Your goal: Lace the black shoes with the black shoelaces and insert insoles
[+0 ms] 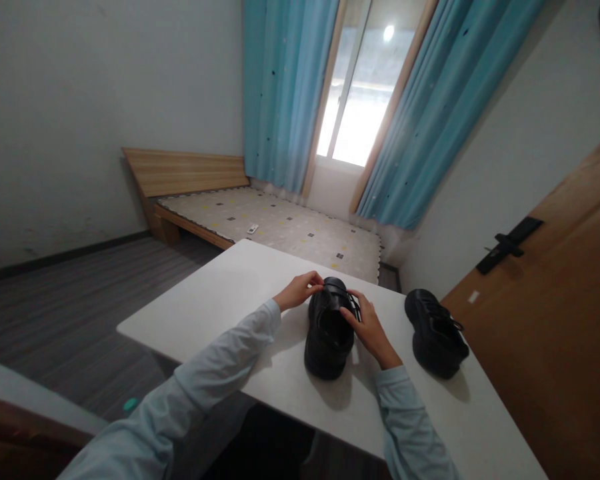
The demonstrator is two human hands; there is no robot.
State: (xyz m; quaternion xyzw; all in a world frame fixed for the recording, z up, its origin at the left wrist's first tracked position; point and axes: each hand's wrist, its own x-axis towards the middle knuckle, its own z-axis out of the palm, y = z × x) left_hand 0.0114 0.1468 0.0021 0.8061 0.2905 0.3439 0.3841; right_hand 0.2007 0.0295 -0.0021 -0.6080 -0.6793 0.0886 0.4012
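A black lace-up shoe stands on the white table in front of me, its heel and dark opening towards me and its toe pointing away. My left hand is at the shoe's left side near the laces, thumb and fingertips pinched together on what looks like a shoelace. On the other side, my right hand grips the shoe's right edge by the laces, its thumb over the opening. Thin lace loops show beside the right fingers. The matching black shoe rests apart, to the right.
The white table spans the space before me. Behind it is a low bed with a patterned mattress and a small white remote. Blue curtains frame a bright window. At the right is a wooden door with a black handle.
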